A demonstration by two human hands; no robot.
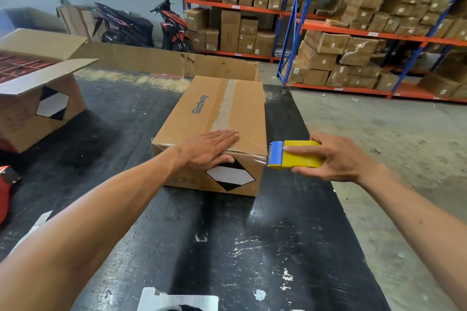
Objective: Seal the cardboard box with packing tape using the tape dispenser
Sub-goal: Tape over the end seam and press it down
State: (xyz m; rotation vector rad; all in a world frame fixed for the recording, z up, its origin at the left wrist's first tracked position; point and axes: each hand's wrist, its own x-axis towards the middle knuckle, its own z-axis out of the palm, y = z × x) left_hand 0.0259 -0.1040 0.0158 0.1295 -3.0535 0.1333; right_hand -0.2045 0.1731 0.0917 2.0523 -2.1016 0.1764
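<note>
A torn scrap of white paper point(177, 302) lies at the near edge of a scuffed black bench point(227, 247) in a warehouse, where a person reaches both bare forearms toward a closed cardboard box point(202, 113) printed "Glodway". The left hand point(209, 149) lies flat on the box's near top edge, fingers straight and together, thumb hooked over the front face just above a black-and-white diamond label point(230, 177); its grip holds nothing. The right hand point(338, 156) has its grip wrapped round a yellow tape dispenser point(297, 154), whose blue cutter end sits at the box's near right corner, where clear tape shows along the edge. A strip of packing tape point(225, 106) runs lengthwise down the centre seam of the lid. To the left stands an open carton point(38, 108) with its flaps raised and red contents inside. Behind the bench a long flattened sheet of cardboard point(164, 59) stands on edge. Farther back, two parked scooters point(146, 25) stand by the wall, and blue-and-orange racking point(290, 23) holds stacked brown cartons.
</note>
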